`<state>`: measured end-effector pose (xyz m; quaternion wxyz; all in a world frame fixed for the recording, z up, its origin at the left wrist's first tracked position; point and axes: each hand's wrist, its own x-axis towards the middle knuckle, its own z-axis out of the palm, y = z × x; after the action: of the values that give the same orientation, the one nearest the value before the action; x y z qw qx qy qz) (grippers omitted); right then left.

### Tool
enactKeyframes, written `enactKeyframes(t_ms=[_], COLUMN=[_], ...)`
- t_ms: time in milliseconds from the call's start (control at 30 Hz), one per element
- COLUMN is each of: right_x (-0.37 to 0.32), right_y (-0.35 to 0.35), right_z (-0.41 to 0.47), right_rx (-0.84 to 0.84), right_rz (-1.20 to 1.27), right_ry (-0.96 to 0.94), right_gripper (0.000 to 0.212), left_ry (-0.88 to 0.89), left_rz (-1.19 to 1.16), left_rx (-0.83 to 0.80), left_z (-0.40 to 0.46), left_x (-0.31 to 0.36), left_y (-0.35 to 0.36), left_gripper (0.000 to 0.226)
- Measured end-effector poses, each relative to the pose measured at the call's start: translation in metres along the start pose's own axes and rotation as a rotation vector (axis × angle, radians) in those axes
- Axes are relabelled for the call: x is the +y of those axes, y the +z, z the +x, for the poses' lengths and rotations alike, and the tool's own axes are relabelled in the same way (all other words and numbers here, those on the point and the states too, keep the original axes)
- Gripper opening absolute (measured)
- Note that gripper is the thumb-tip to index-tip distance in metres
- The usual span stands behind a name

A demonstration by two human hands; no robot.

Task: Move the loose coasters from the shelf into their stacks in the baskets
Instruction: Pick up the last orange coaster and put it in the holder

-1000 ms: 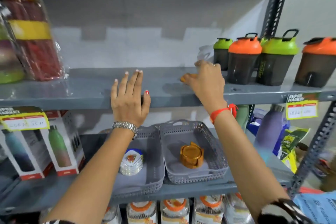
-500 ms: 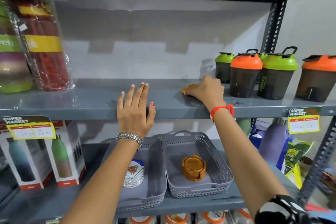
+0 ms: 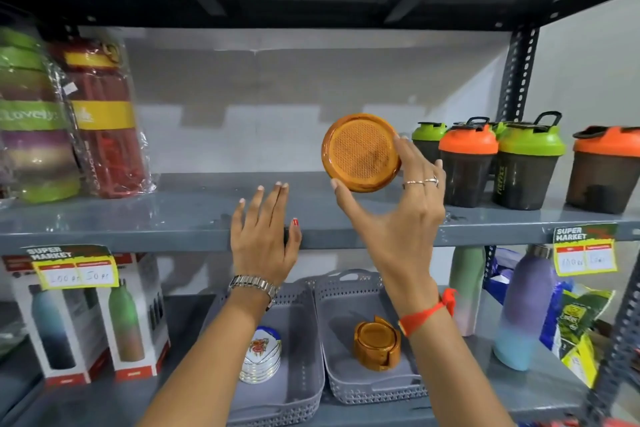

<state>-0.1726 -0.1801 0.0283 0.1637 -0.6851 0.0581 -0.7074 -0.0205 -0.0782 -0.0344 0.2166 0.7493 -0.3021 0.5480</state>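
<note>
My right hand [image 3: 391, 218] holds a round orange coaster [image 3: 362, 152] by its rim, lifted above the grey shelf [image 3: 173, 218] with its textured face tilted toward me. My left hand [image 3: 265, 236] rests flat on the shelf's front edge, fingers spread, holding nothing. Below, two grey baskets stand side by side. The right basket [image 3: 363, 388] holds a stack of orange coasters in a holder [image 3: 376, 341]. A stack of white printed coasters [image 3: 261, 355] sits in the left basket [image 3: 298, 374].
Shaker bottles with orange and green lids [image 3: 498, 163] stand on the shelf right of my right hand. Wrapped bottles [image 3: 100, 114] fill the shelf's left end. Boxed bottles [image 3: 90, 319] and loose bottles [image 3: 519, 308] flank the baskets. A shelf post [image 3: 519, 69] rises at right.
My right hand has picked the orange coaster up off the shelf and raised it, turning its face toward me. My left hand has stayed on the shelf edge. The camera has tilted upward.
</note>
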Motion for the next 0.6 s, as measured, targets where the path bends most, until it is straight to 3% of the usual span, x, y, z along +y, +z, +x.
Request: enactKeyframes(t_ms=[167,367,600], right_x=[-0.017,-0.011,0.042], right_y=[-0.016,-0.022,-0.039], right_z=[0.004,-0.010,-0.125], right_rx=[0.056,0.005,-0.193], right_rz=[-0.004,0.020,-0.076], right_ry=[-0.039,-0.018,0.004], right_gripper=[0.073,0.073,0.074], left_ry=[-0.009,-0.011,0.018], left_rz=[-0.033,-0.042,-0.016], left_rx=[0.011,0.035,0.092], left_z=[0.001,0.000,-0.002], left_x=[0.001,0.002,0.000], left_y=[-0.002,-0.001,0.003], left_gripper=[0.052,0.053,0.052])
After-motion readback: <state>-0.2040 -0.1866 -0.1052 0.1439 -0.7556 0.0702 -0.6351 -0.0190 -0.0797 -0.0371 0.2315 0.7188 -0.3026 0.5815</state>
